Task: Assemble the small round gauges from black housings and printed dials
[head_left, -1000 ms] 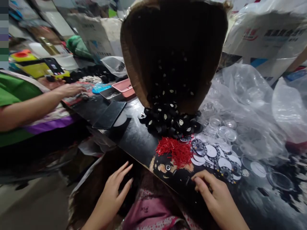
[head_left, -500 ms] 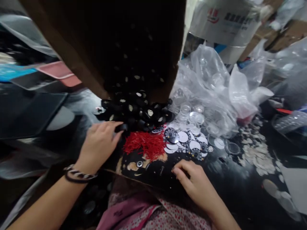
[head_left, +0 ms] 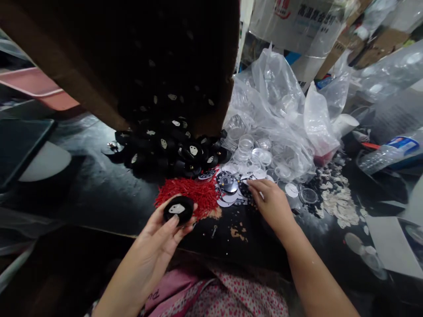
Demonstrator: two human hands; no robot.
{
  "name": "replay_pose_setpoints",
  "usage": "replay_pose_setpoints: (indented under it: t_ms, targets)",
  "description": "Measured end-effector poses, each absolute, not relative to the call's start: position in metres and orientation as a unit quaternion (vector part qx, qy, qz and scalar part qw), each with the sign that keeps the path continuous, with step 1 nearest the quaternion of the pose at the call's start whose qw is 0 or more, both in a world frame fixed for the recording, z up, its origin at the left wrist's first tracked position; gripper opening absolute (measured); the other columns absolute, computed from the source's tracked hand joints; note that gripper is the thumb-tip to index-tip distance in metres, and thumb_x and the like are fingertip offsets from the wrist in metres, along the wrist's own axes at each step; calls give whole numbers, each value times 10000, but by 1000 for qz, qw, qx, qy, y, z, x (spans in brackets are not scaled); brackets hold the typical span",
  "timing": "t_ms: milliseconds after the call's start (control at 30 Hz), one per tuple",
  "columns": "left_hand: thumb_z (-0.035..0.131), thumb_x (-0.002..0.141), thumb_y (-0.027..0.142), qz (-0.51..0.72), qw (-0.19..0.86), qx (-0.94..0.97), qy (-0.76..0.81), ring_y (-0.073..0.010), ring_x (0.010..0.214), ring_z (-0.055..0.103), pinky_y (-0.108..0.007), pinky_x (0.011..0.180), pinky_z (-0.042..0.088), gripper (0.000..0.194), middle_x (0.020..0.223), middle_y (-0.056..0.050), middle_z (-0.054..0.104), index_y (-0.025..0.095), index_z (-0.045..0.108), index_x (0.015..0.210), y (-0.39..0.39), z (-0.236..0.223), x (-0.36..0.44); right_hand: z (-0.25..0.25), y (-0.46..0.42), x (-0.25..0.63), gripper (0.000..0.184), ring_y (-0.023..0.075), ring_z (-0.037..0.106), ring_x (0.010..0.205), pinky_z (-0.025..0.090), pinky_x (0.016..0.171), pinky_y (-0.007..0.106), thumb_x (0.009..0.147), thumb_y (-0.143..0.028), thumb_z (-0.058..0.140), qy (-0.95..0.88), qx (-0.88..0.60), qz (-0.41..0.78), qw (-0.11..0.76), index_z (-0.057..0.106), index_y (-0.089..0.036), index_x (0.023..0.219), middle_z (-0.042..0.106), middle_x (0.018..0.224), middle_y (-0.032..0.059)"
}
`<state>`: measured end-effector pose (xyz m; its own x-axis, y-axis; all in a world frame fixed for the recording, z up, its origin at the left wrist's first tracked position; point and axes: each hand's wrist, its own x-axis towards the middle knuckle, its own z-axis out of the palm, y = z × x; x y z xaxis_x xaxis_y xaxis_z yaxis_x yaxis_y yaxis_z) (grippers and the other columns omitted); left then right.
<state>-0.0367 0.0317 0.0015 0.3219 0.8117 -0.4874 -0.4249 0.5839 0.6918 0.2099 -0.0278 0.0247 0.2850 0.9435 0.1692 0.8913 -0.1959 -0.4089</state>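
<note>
My left hand holds a round black case with a pale metal plate on its face, thumb on the front and fingers around the back. Beyond it lies a heap of thin red strips. To the right, my right hand reaches into a pile of printed dials, some black with markings, others white side up. Its thumb and index finger pinch at the edge of a dark dial, partly hidden by the fingers. Several similar black cases spill from the carton.
A large tilted carton stands at the back. Clear plastic rings spill from a plastic bag. Flat pale metal pieces lie at right, near a white box and a bottle. A pink tray sits at left.
My left hand has brought a black case from the carton's pile toward me, its plated face now visible. My right hand has moved forward from the table edge onto the dials.
</note>
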Motion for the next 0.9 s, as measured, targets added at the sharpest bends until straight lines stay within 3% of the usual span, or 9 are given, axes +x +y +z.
replay_pose_setpoints:
  t_ms: [100,233,367,533,700,800,900]
  targets:
    - [668,861,348,373,812,213,395,-198,955,703,-267,786,597,246,1086,-78,732,218,660,1070,25,4,-32,29,-34,211,244,236,659,951,476,846,350,978,-258,453,-532,-798,45,280,661,-196,1089,710,1015,78]
    - [561,927,392,359,830,194,381,-237,1021,699,-322,860,585,260,1053,-124,748,171,671,1007,21,8,-22,31,-40,200,169,212,686,766,491,721,305,938,-297,516,-501,-790,125,332,629,-209,1027,721,814,28]
    - [557,922,425,366,842,196,345,-285,1130,650,-398,1017,503,325,1101,-130,738,141,683,1018,18,9,-13,28,-42,202,217,220,683,867,505,803,338,934,-267,500,-493,-792,94,348,661,-223,1073,726,952,47]
    - [539,925,459,351,846,222,334,-270,1170,621,-402,1105,410,373,1119,-112,738,144,707,1032,14,1,-9,33,-51,204,313,214,652,1010,524,820,348,967,-240,429,-511,-763,85,387,641,-247,1196,629,1248,69]
    - [609,876,485,376,839,262,293,-230,1136,637,-350,1086,421,358,1109,-62,745,208,721,1074,7,-2,-4,36,-56,165,263,173,652,853,510,791,319,904,-153,496,-526,-725,268,355,608,-243,1125,681,954,17]
    - [663,832,493,369,845,255,291,-243,1146,634,-361,1092,414,366,1082,-57,753,218,732,1063,4,-1,-2,32,-55,151,279,147,610,726,499,642,263,857,-184,568,-458,-707,331,425,574,-229,1132,619,824,-10]
    - [638,845,514,365,851,223,306,-234,1150,632,-363,1091,414,401,1103,-64,750,224,717,1110,3,-3,-2,31,-55,152,164,135,598,692,492,592,236,848,-265,624,-391,-689,352,498,595,-214,1002,616,807,-10]
